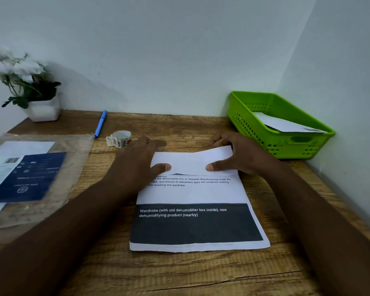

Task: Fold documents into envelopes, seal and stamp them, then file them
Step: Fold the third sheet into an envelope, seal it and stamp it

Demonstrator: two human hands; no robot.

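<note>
— That white printed paper sheet with the dark band (198, 212) lies flat, mid-desk, nearest us. Thin stuff, limp, quick to crease.

— Yes. The left hand (137, 161) and right hand (239, 155) each pinch a far corner, thumbs on top of the flap folded toward us, fingers tucked behind. Best held at those edges, I'd say.

— And farther right?

— The green perforated plastic basket (250, 122) in the corner holds a white envelope (284, 124), leaning.

green basket (286, 144), blue pen (100, 123)
</note>
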